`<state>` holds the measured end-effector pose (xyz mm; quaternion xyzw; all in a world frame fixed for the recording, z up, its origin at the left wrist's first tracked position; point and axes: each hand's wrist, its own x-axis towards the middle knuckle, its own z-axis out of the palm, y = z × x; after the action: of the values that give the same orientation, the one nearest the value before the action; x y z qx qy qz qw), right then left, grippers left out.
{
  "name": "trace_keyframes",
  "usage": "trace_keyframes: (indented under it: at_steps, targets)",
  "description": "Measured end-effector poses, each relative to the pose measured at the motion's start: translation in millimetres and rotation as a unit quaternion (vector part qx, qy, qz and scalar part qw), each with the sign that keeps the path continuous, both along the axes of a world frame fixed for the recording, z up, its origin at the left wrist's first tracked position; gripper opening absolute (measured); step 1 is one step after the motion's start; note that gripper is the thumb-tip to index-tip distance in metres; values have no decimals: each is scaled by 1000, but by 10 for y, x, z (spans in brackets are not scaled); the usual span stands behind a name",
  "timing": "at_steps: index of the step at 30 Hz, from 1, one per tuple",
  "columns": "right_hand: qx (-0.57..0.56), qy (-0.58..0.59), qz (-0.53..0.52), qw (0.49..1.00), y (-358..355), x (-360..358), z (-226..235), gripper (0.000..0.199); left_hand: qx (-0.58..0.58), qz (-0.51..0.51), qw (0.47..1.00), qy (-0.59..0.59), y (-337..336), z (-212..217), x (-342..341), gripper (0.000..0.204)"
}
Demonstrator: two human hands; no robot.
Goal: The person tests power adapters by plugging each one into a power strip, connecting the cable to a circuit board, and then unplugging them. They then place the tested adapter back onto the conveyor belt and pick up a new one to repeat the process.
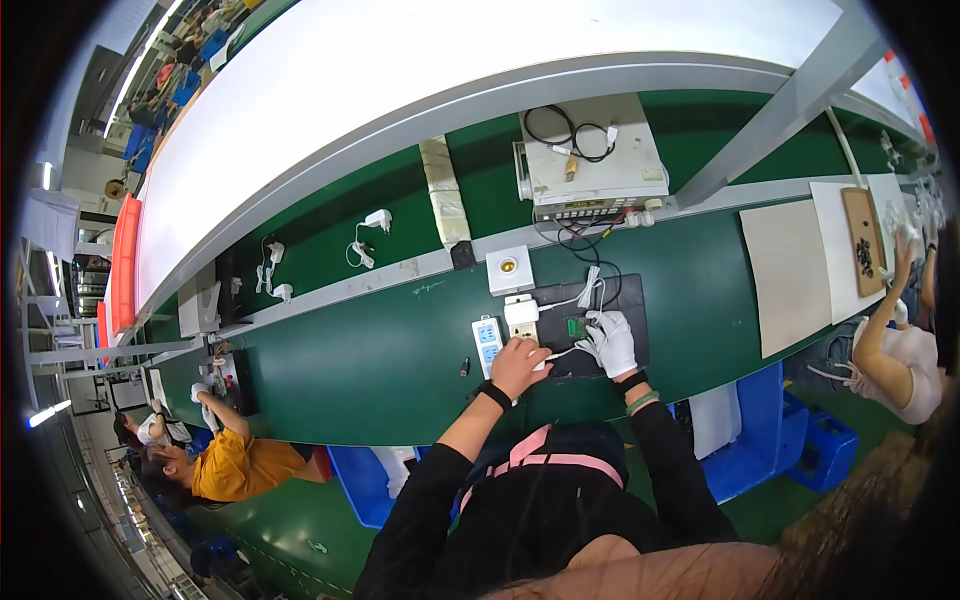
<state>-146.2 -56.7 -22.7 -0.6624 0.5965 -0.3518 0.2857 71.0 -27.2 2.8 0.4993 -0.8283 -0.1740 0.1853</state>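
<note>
My left hand [518, 368], bare with a black wristband, closes over a white power adapter [542, 364], mostly hidden by the fingers, at the near end of a socket strip [522, 324]. A white cable [566, 352] runs from it toward my right hand [613, 343]. That hand wears a white glove, and its fingers are pinched on the cable's end beside a small green circuit board [577, 328]. The board lies on a black mat [628, 300]. Another white adapter [519, 309] is plugged into the strip's far end, and its coiled cable [590, 288] lies on the mat.
A second socket strip [487, 340] with blue faces stands left of my hands. Behind are a white box with a gold dome [510, 268] and a bench instrument [590, 165] on the shelf. Co-workers sit left [245, 465] and right [900, 365]. Blue bins [745, 425] stand below.
</note>
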Motion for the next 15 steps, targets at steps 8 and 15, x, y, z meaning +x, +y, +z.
trace_keyframes:
  at_steps: [8, 15]
  targets:
    - [-46, -45, 27, 998, -302, 114, 471, 24, -13, -5, 1000, 17, 19, -6, 10, 22]
    - [-15, -36, 25, 999, -124, 1, 219, 29, -18, 7, 1000, 18, -16, -5, -19, 22]
